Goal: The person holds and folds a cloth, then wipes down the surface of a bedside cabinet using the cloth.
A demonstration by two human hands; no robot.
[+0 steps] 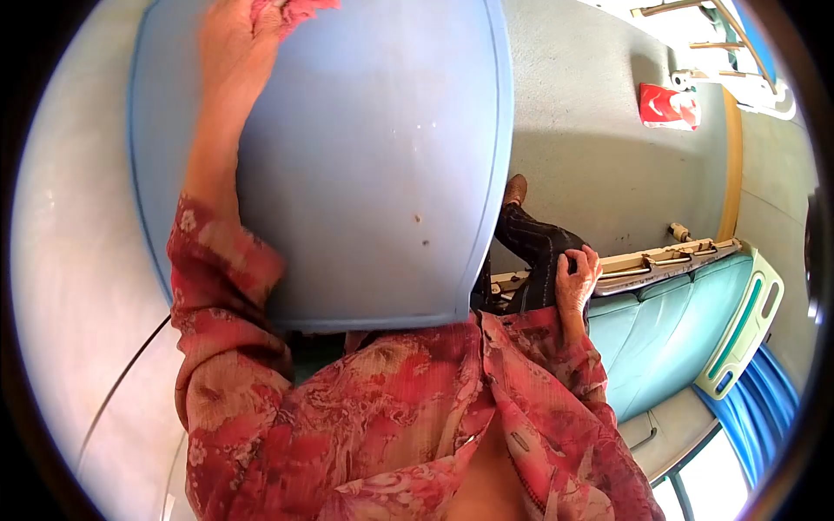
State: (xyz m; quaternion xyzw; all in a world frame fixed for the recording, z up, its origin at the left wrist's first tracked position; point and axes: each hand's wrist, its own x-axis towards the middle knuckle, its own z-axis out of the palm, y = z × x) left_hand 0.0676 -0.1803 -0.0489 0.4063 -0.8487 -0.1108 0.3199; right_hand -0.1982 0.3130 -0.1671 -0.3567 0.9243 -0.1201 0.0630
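Observation:
My left hand is at the top left edge of the view, closed around a crumpled pink cloth. It is over the far left part of a light blue tabletop with a raised rim, and part of the cloth is cut off by the frame. Two small dark specks lie on the near part of the tabletop. On the right, my right hand rests on my dark-trousered leg, its fingers loosely bent and apart, holding nothing.
A bed with a teal mattress, metal side rail and pale end board stands at right. Blue curtain hangs beyond it. A red and white bag lies on the grey floor. A white wall borders the table's left side.

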